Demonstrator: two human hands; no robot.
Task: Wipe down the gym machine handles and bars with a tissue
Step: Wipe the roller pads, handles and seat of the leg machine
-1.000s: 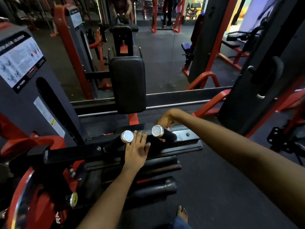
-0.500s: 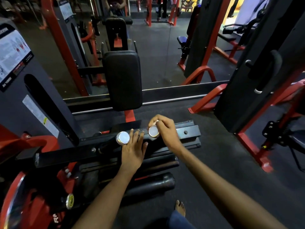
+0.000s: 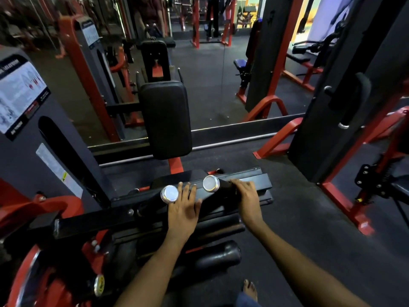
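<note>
Two black machine handles with chrome end caps stick up toward me at the centre: the left handle (image 3: 169,194) and the right handle (image 3: 211,183). My left hand (image 3: 182,210) lies flat between them, fingers straight, beside the left cap. My right hand (image 3: 245,196) wraps over the black grip of the right handle just behind its cap. No tissue shows; anything under the right palm is hidden.
A black back pad (image 3: 164,120) stands just beyond the handles, before a wall mirror. The grey weight-stack housing (image 3: 26,120) with a label fills the left. Black foam rollers (image 3: 212,254) lie below my hands. A black and red upright frame (image 3: 332,134) stands right. My bare foot (image 3: 250,289) is on the floor.
My right hand came round from behind the right handle, covered its chrome cap, then slid down onto the black grip. My left hand stayed put between the handles.
</note>
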